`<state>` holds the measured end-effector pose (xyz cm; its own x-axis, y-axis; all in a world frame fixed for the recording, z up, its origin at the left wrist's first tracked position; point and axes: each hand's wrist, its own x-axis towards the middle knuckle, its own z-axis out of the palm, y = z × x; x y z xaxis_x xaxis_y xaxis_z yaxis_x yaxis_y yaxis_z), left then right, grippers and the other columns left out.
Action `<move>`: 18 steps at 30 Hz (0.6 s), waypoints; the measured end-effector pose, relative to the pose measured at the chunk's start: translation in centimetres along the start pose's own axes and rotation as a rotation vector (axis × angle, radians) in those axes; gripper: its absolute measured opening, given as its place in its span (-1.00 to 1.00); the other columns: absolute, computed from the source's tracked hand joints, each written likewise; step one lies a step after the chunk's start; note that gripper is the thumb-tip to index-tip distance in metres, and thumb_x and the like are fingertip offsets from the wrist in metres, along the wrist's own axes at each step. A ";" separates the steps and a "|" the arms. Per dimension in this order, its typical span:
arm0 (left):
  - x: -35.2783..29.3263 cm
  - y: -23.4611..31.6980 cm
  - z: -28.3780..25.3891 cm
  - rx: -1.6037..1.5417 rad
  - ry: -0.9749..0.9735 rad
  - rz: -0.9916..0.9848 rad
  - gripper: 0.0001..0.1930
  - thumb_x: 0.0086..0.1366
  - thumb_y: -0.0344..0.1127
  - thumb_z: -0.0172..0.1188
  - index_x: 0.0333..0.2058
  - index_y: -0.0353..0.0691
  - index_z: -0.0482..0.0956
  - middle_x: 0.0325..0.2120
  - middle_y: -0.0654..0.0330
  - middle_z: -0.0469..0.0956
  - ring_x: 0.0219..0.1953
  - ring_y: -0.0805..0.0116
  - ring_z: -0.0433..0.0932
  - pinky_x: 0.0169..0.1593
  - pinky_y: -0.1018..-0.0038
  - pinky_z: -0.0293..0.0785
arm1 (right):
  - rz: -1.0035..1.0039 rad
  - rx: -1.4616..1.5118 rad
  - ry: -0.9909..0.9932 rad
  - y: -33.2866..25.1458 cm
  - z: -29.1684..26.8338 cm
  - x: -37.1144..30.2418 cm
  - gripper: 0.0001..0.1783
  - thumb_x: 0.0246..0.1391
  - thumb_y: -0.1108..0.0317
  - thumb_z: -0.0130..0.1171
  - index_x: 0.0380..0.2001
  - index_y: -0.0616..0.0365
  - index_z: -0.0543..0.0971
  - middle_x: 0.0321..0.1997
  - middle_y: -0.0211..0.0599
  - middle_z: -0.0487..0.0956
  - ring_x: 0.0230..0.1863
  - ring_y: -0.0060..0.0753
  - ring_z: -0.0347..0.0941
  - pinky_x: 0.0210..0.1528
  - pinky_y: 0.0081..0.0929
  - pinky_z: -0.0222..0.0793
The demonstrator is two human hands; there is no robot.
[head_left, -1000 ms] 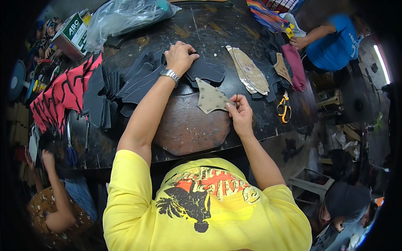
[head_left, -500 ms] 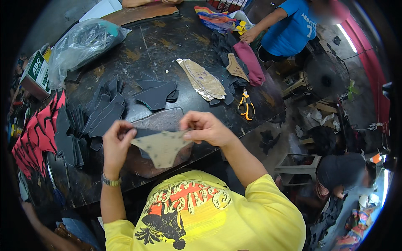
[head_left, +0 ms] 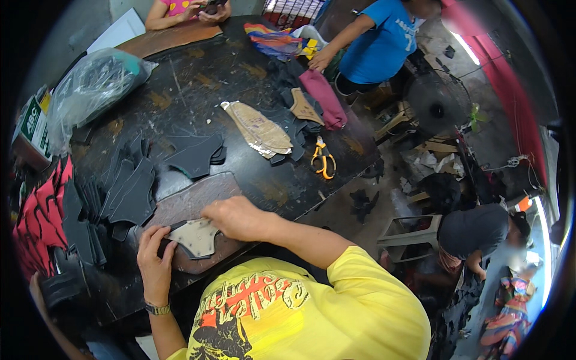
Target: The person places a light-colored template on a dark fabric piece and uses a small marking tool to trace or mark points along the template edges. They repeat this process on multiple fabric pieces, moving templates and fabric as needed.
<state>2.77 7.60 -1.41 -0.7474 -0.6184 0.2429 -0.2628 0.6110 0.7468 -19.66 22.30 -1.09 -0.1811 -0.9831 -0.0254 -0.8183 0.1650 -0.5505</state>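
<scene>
A clear bag (head_left: 90, 84) sat at the far left of the worktop (head_left: 180, 96), something teal inside its right end; the other contents could not be made out. Beside it stood a tin (head_left: 36, 129), its inside out of view. The template (head_left: 197, 238) was over the board (head_left: 198, 193), a dark piece (head_left: 176, 227) beneath it. The left hand (head_left: 155, 261) had its grip pinched on the template's left end. The right hand (head_left: 237, 217) was curled at the other end; whether that grip held anything could not be told. The board lay close to the worktop's near edge, pliers (head_left: 324, 161) near the right edge. Dark surface stretched between the bag and the patterns (head_left: 258, 129).
</scene>
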 end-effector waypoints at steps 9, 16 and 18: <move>-0.3 -0.3 0.1 0.295 0.057 0.268 -0.79 0.22 -0.45 0.38 -0.14 -0.24 0.73 -0.08 0.12 0.64 0.07 0.02 0.57 0.21 0.16 0.40 | 0.017 0.224 0.045 0.4 -0.3 -0.3 -0.70 0.14 0.42 0.32 -0.04 0.20 0.68 -0.11 0.04 0.72 -0.05 0.13 0.67 0.02 -0.09 0.57; -3.0 -0.1 1.4 0.283 -0.048 0.261 -0.64 0.28 -0.36 0.37 0.05 -0.19 0.68 0.12 0.12 0.59 0.27 0.08 0.50 0.34 0.05 0.34 | 0.020 0.290 0.116 -0.4 0.1 -1.1 -0.70 0.18 0.48 0.35 0.00 0.27 0.68 -0.08 -0.03 0.73 -0.10 -0.11 0.70 -0.04 -0.34 0.58; -3.1 0.0 1.5 0.288 -0.046 0.244 -0.63 0.29 -0.33 0.38 0.08 -0.18 0.68 0.15 0.14 0.58 0.30 0.14 0.48 0.39 -0.03 0.28 | 0.064 0.304 0.103 -0.6 -0.1 -1.0 -0.71 0.20 0.48 0.33 0.00 0.29 0.68 -0.08 -0.04 0.73 -0.09 -0.13 0.70 -0.04 -0.36 0.57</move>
<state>4.18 10.20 -3.09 -0.8339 -0.4186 0.3596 -0.2293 0.8555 0.4642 -19.06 23.19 -0.70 -0.2938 -0.9558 0.0077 -0.6060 0.1801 -0.7748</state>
